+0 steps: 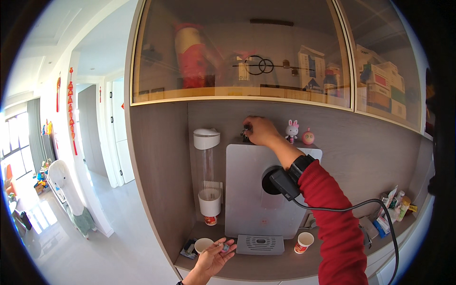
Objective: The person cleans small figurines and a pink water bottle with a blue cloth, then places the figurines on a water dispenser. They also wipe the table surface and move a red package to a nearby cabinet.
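Observation:
My right hand (259,131), in a red sleeve, reaches over the top of a grey wall-standing water dispenser (247,190). Its fingers are closed on a small black figurine (245,136) at the dispenser's top left; the hand partly hides it. Low in front, my left hand (213,259) is turned palm up and holds a small grey-and-pink toy figure (225,247) in its fingers. A white-and-pink rabbit figurine (292,131) and a round pink figurine (308,137) stand on the dispenser, right of my right hand.
Left of the dispenser hangs a clear cup holder tube (207,166). Paper cups stand by the left hand (203,245) and right of the drip tray (304,241). A black cable (351,208) runs from my right wrist. Glass cabinet doors (237,57) overhang above; packages (394,209) crowd the right.

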The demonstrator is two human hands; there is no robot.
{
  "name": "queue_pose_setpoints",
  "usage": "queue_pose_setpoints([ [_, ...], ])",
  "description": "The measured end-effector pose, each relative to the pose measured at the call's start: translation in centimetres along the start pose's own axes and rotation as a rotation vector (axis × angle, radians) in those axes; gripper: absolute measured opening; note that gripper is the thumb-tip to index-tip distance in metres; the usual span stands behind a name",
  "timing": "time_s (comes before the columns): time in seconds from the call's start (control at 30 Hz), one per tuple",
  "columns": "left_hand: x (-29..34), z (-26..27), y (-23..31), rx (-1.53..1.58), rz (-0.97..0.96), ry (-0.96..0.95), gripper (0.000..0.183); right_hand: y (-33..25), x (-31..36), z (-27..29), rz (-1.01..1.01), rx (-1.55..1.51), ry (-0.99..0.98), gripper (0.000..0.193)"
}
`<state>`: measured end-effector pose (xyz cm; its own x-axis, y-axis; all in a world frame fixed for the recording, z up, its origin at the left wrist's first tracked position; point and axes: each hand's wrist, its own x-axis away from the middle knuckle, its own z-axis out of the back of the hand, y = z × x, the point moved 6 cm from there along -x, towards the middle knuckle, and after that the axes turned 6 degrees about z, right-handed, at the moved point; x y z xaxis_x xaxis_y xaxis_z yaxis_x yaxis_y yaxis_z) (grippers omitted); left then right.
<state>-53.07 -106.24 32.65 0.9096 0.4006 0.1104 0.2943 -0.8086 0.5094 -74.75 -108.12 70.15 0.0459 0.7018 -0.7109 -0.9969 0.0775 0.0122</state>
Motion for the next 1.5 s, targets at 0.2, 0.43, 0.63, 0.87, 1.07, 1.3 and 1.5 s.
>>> queue_pose_setpoints([
  [0.2,0.1,0.3,-0.3,0.007,0.013,0.026,0.019,0.1,-0.3,-0.6,-0.014,-0.049,-0.019,0.028],
  [0.43,0.1,0.2,-0.1,0.024,-0.003,0.009,0.02,0.0,0.0,-0.6,-0.032,-0.026,-0.053,0.036],
  [0.63,0.1,-0.7,0.4,0.08,-0.148,-0.076,0.019,-2.8,1.8,2.7,0.031,0.041,0.192,0.037],
  [0.87,2.2,-4.2,2.5,0.075,-0.284,-0.178,0.025,-10.3,14.5,4.6,0.565,-0.142,0.34,0.024],
  [1.07,1.1,-8.6,1.4,0.064,-0.133,-0.264,0.03,-9.4,21.0,1.1,0.393,-0.411,0.129,0.025],
  [1.3,-0.5,-10.6,-0.9,0.065,-0.096,-0.278,0.024,-7.8,24.4,0.6,0.26,-0.55,0.052,0.025],
  [1.5,-1.1,-11.6,-1.6,0.02,-0.193,-0.302,0.022,-8.2,25.5,0.3,0.253,-0.536,0.059,0.032],
])
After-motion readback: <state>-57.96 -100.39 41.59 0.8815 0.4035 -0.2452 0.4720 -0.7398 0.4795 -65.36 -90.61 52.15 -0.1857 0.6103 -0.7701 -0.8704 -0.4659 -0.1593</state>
